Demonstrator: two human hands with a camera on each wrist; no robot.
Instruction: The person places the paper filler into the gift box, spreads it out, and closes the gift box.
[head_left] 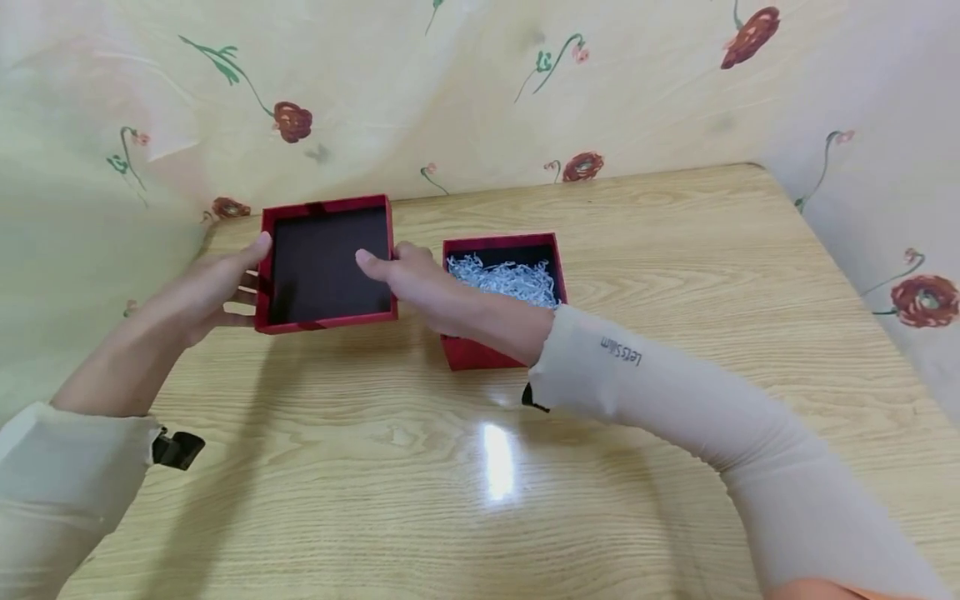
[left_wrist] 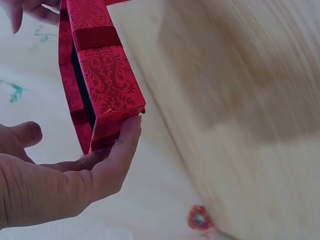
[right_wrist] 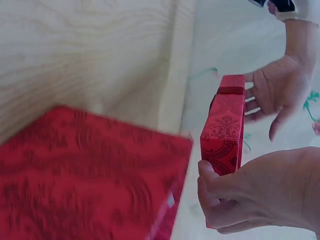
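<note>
A red patterned box lid [head_left: 327, 267] with a dark inside is held up at the left of the table, its hollow side facing me in the head view. My right hand [head_left: 416, 279] grips its right side, thumb over the rim and inside. At the other side my left hand [head_left: 210, 287] touches the lid with fairly straight fingers. The left wrist view shows the left thumb [left_wrist: 29, 134] standing apart from the lid. Below my right forearm is the red box [head_left: 480, 354], holding pale blue shredded paper [head_left: 510, 279]; the forearm hides part of it.
Wood-grain table [head_left: 675, 250] lies under the box. Flowered wall covering [head_left: 465, 100] rises at the back and along both sides, close behind the lid. A light reflection shows on the tabletop in front of the box.
</note>
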